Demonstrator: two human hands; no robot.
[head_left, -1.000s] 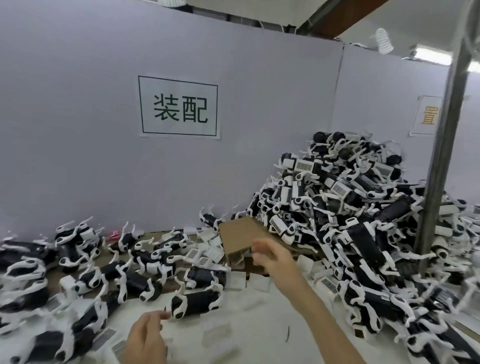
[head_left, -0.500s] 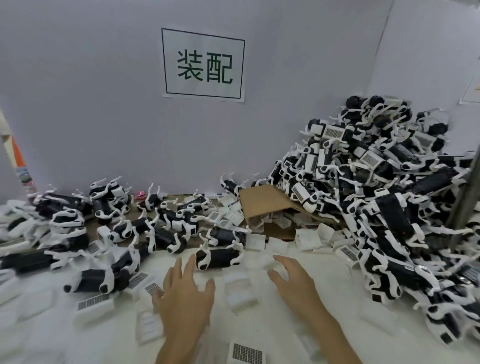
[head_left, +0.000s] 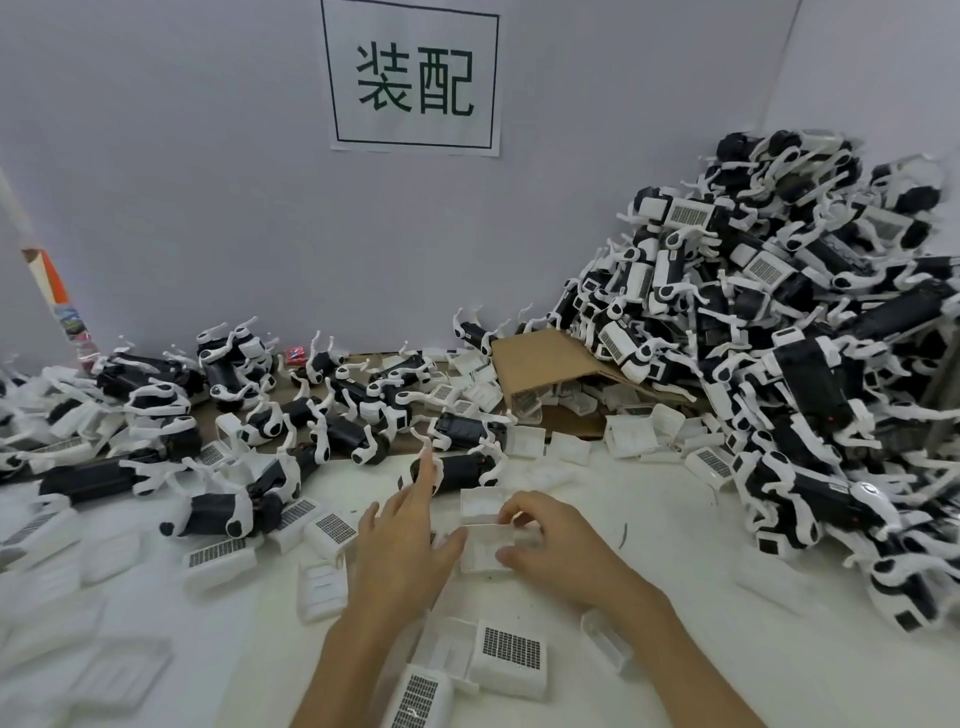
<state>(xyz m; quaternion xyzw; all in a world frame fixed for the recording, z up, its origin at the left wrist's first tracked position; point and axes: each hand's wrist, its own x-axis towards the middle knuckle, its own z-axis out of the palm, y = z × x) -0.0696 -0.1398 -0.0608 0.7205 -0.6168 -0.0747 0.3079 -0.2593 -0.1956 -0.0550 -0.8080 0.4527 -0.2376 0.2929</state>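
White cover (head_left: 482, 553), in front of the cardboard sheet (head_left: 545, 358), hollow side up; long axis obscured. Right hand (head_left: 563, 551) pinches it; left hand (head_left: 400, 551) lies alongside, fingers straight.

Right hand (head_left: 550, 551) pinching white plastic cover (head_left: 485, 553), left hand (head_left: 400, 545) spread beside it — toy dogs (head_left: 779, 338) heaped right

white shell (head_left: 480, 548) partly covered, toy pile (head_left: 779, 364) cut off right
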